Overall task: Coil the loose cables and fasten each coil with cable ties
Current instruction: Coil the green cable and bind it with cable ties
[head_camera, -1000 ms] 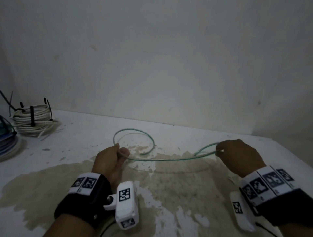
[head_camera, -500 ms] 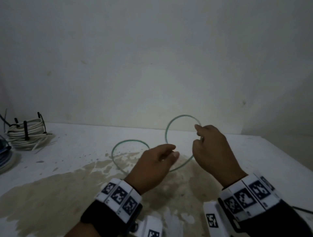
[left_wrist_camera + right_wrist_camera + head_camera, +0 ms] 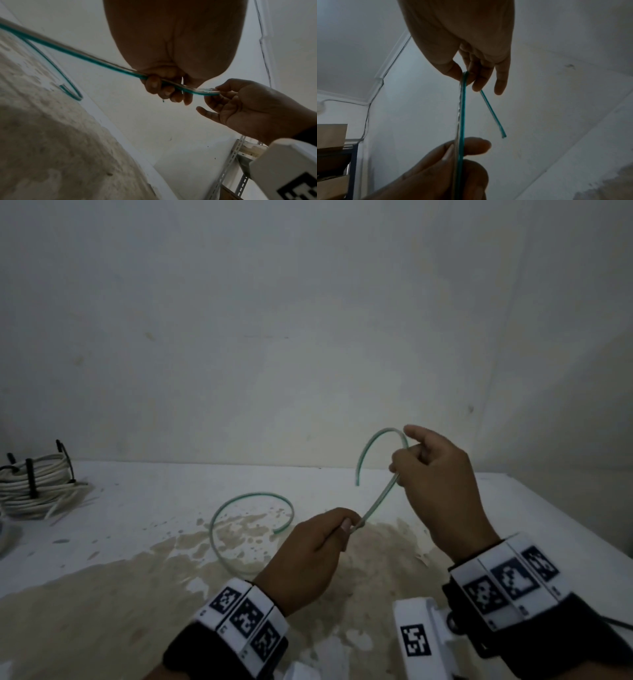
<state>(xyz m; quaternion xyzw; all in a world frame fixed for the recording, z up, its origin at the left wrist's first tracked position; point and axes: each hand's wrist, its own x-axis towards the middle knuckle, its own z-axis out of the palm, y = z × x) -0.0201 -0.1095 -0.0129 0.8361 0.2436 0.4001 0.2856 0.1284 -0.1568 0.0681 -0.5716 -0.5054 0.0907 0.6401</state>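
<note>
A thin green cable [image 3: 378, 501] is held above the bench [image 3: 144, 508] by both hands. In the head view, the left hand [image 3: 308, 556] is seen pinching the cable between thumb and forefinger, and the right hand [image 3: 438, 484] is seen pinching it higher up, with a straight stretch drawn between the two. Past the right hand the cable arches over and ends free in the air; behind the left hand it drops to the bench and curls into an open loop on a brown stain [image 3: 102, 611]. The left wrist view shows what is hidden from the head: the left fingers [image 3: 164, 89] are curled round the cable from beneath, while the lower fingers of the right hand [image 3: 248, 108] are spread loosely. In the right wrist view the cable [image 3: 461, 115] is seen running straight between the right hand [image 3: 471, 54] and the left thumb [image 3: 471, 146], with the cut end hanging free beside it; cardboard boxes [image 3: 331, 136] on a shelf are seen only there. At the far left of the bench a white cable coil [image 3: 34, 484], bound with black cable ties [image 3: 30, 482], is seen well apart from the hands. A metal rack [image 3: 236, 162] is caught by the left wrist view alone.
</note>
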